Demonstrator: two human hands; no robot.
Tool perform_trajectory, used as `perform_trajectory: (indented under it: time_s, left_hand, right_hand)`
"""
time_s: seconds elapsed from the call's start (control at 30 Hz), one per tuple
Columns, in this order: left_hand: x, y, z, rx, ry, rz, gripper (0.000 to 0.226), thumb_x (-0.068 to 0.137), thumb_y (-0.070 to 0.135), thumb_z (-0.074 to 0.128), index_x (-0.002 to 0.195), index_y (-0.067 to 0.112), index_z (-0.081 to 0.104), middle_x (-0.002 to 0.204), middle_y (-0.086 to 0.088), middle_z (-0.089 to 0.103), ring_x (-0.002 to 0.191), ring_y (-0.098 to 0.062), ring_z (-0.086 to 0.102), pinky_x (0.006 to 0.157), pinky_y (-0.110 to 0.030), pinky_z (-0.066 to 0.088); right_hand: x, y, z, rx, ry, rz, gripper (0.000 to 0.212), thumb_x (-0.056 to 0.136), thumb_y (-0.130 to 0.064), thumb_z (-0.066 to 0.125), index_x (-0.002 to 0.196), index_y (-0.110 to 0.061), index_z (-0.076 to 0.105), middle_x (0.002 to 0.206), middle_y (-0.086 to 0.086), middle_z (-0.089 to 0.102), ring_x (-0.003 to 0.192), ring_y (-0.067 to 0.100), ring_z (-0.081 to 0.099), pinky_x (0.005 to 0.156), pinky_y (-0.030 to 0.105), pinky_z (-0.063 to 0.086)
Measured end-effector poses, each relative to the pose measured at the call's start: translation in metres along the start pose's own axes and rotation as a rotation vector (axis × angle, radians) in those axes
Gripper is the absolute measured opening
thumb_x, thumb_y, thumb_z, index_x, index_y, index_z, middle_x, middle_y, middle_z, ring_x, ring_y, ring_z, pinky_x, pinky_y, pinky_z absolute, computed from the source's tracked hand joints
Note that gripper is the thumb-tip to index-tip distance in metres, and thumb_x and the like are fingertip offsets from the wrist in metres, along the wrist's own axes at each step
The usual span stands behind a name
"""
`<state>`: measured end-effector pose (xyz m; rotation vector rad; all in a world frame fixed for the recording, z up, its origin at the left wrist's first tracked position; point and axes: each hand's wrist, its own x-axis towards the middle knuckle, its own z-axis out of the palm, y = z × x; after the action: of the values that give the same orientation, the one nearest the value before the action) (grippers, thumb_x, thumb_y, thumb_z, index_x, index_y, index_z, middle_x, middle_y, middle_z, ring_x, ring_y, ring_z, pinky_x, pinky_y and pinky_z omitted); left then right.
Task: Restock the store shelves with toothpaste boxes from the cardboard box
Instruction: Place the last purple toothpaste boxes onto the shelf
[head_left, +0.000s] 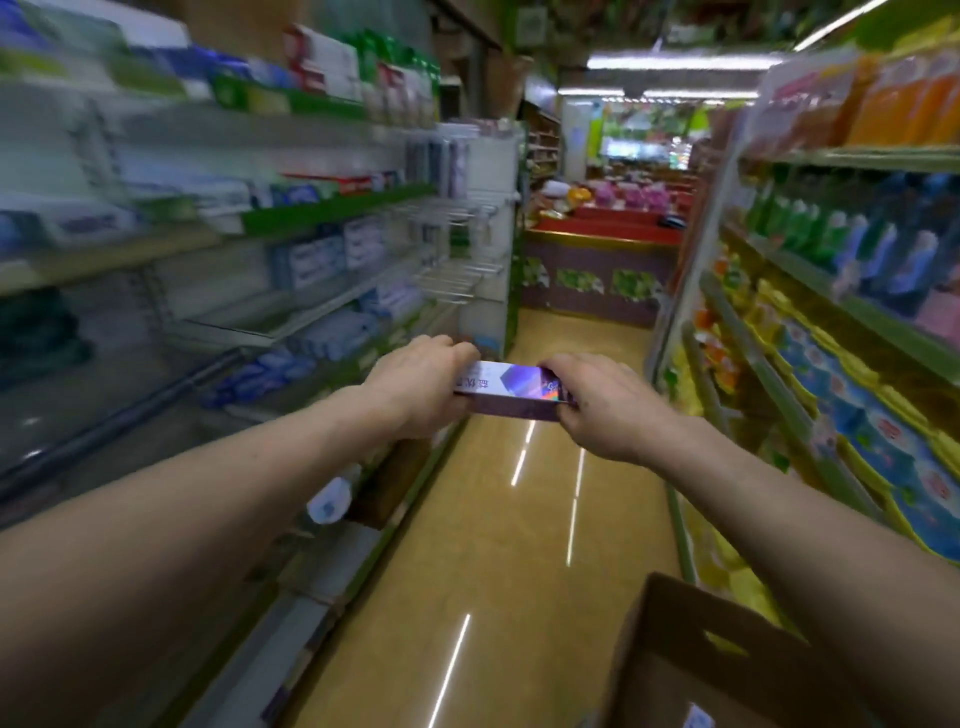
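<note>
Purple glossy toothpaste box (511, 388) — between left hand (415, 382), right hand (602, 410).

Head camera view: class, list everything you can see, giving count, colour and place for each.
toothpaste box: one, purple, held over the aisle
cardboard box: one, brown, lower right
left shelves: several tiers, green-edged, blurred white and blue boxes
right shelves: several tiers, green-edged, orange, green, blue goods
display counter: one, red-topped, aisle end
floor: one, glossy tan, centre
left hand: one, grips the toothpaste box's left end
right hand: one, grips its right end
</note>
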<state>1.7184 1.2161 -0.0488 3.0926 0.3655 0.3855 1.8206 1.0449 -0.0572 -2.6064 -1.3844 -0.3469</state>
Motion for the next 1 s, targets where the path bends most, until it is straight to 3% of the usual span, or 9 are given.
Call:
perform_trajectory:
  time_s: [0.13,0.3,0.43,0.77,1.0]
  left_hand:
    - [-0.044,-0.079,-0.039,0.033,0.030,-0.110,0.043,0.088,0.042,0.058,0.127,0.027,0.048,0.119,-0.001,0.052,0.116,-0.023,0.046,0.086,-0.038,0.045]
    - [-0.093,-0.154,-0.083,0.078,0.065,-0.207,0.041,0.090,0.042,0.056,0.128,0.028,0.048,0.117,0.001,0.051,0.113,-0.021,0.045,0.074,-0.033,0.039]
    - [-0.128,-0.202,-0.113,0.118,0.104,-0.261,0.040,0.088,0.045,0.057,0.124,0.028,0.049,0.113,0.001,0.052,0.110,-0.022,0.046,0.077,-0.035,0.043]
    - [-0.205,-0.296,-0.167,0.195,0.186,-0.432,0.037,0.089,0.039,0.056,0.124,0.028,0.050,0.114,0.002,0.053,0.110,-0.020,0.046,0.075,-0.034,0.041]
    - [-0.248,-0.345,-0.190,0.255,0.182,-0.624,0.037,0.089,0.039,0.055,0.123,0.025,0.051,0.114,-0.002,0.054,0.111,-0.025,0.049,0.083,-0.037,0.045]
  right_hand:
    - [0.042,-0.082,-0.012,0.019,0.005,-0.139,0.042,0.090,-0.020,0.048,0.132,-0.023,0.045,0.124,0.005,0.054,0.113,0.028,0.050,0.091,0.039,0.042]
    - [0.076,-0.169,-0.026,0.061,0.037,-0.259,0.044,0.090,-0.019,0.048,0.134,-0.023,0.044,0.127,0.004,0.054,0.115,0.028,0.050,0.095,0.041,0.042]
    - [0.098,-0.228,-0.036,0.062,0.078,-0.340,0.044,0.090,-0.018,0.048,0.133,-0.022,0.044,0.127,0.004,0.054,0.115,0.028,0.050,0.095,0.040,0.041]
    - [0.152,-0.355,-0.052,0.085,0.122,-0.543,0.047,0.092,-0.021,0.050,0.138,-0.021,0.041,0.132,0.005,0.052,0.120,0.028,0.047,0.097,0.038,0.040]
    - [0.193,-0.432,-0.049,0.160,0.137,-0.716,0.044,0.091,-0.020,0.049,0.135,-0.022,0.044,0.132,0.004,0.054,0.120,0.027,0.049,0.096,0.039,0.041]
